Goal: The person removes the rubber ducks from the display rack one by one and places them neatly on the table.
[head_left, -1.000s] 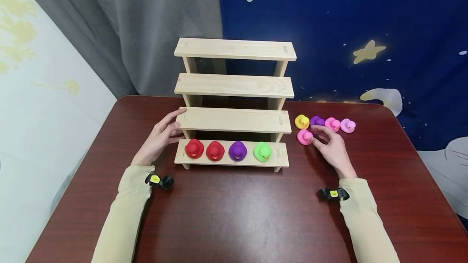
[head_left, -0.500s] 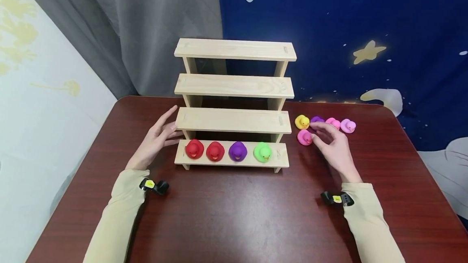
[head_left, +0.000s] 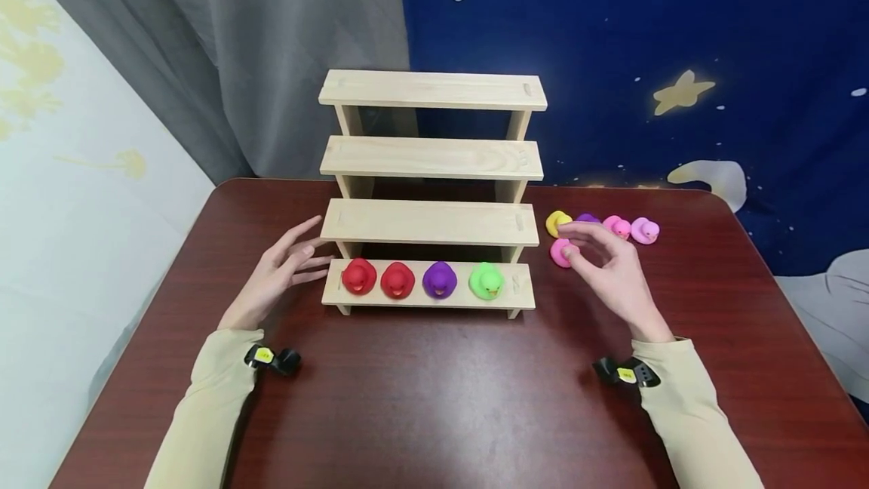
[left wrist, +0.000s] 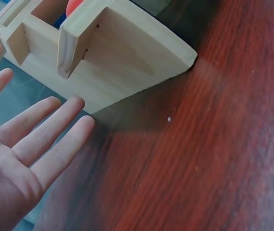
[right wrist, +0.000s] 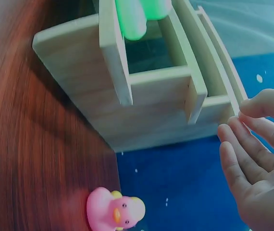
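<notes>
A four-step style wooden shelf rack (head_left: 431,221) stands mid-table. On its lowest board sit two red rubber ducks, the left one (head_left: 358,277) beside the other (head_left: 397,280), then a purple duck (head_left: 440,280) and a green duck (head_left: 486,281). My left hand (head_left: 271,278), fingers spread, hovers at the rack's left side, apart from it in the left wrist view. My right hand (head_left: 614,274) is over the ducks on the right with nothing in its fingers. Nearest to it is a pink duck (head_left: 560,253), partly covered by the fingers in the head view.
Behind the right hand are a yellow duck (head_left: 556,222), a mostly hidden purple duck (head_left: 587,218), a hot-pink duck (head_left: 617,227) and a light-pink duck (head_left: 645,231). A grey curtain (head_left: 305,36) and a blue star-patterned cloth (head_left: 577,59) hang behind the table (head_left: 407,398).
My left hand has drawn back from the rack, leftward and toward me. The right hand has shifted slightly left over the pink duck, covering more of it. The ducks keep their places.
</notes>
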A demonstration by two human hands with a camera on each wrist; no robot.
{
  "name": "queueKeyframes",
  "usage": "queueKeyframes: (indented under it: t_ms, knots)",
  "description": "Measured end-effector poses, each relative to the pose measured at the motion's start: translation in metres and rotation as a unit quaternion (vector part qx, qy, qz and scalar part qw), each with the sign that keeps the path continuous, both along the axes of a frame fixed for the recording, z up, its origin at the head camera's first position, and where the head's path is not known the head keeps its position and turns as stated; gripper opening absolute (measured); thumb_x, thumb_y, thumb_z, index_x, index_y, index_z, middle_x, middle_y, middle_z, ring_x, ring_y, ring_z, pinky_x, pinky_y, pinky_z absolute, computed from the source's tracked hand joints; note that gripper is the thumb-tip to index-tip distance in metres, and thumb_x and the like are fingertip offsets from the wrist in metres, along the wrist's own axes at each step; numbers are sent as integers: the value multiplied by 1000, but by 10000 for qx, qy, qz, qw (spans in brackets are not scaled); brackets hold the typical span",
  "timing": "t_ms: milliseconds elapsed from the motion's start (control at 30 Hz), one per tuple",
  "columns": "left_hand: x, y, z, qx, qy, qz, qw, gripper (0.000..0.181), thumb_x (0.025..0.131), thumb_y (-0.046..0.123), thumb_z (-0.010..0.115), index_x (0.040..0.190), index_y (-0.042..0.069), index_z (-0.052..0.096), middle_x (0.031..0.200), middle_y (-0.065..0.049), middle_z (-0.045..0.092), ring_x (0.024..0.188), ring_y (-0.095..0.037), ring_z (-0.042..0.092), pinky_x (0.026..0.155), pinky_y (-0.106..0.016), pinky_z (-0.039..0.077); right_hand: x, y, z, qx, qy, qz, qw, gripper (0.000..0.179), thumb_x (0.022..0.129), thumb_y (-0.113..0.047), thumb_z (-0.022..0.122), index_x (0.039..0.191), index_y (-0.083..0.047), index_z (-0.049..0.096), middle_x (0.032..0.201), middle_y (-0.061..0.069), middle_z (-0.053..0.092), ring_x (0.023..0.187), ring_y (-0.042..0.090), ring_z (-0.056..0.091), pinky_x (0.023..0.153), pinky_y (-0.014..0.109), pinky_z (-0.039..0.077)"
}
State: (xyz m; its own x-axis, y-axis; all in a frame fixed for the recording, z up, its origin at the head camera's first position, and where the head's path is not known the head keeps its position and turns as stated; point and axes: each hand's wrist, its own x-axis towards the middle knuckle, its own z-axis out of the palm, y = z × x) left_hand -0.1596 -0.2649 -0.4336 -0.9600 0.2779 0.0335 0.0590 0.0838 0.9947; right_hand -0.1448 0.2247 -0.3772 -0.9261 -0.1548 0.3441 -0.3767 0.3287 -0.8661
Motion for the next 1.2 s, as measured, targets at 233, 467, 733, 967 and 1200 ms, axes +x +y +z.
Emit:
queueKeyframes:
  t_ms: [233,467,733,967,1200]
  knots:
    - [4,-5,-2,195,29,-196,9996,52,103,12,46,152,11,28,143,-22,43,112,-24,62,88,-37,52,6,-17,8,57,-108,392,9992,32,85,11,66,117,7,63,111,25,63,98,10,60,86,19,48]
    - [10,-7,-6,-46,-14,-316,9995,53,103,5,44,152,16,30,143,-35,33,110,-24,62,87,-37,52,2,-17,-6,-39,-147,540,9984,34,85,8,68,118,2,65,112,18,66,101,15,62,87,21,49]
    - [16,-11,-10,-40,-160,-425,9990,52,101,4,46,151,14,33,143,-34,34,110,-22,62,87,-37,52,11,-35,11,636,-75,758,9951,29,85,8,67,113,2,66,108,15,68,99,30,64,88,20,45]
    - [21,-10,-10,107,-174,-622,9979,54,100,3,48,151,7,30,143,-29,37,113,-25,60,89,-37,51,19,-51,23,718,-105,1250,9895,26,85,12,63,111,9,64,108,21,66,95,36,65,83,28,51]
    - [27,-7,-14,-60,-192,-728,9971,51,99,6,54,147,5,37,141,-21,44,116,-25,58,91,-35,50,7,-49,-12,1015,-475,1388,9840,30,87,0,69,117,-3,66,114,9,66,104,25,63,94,45,46]
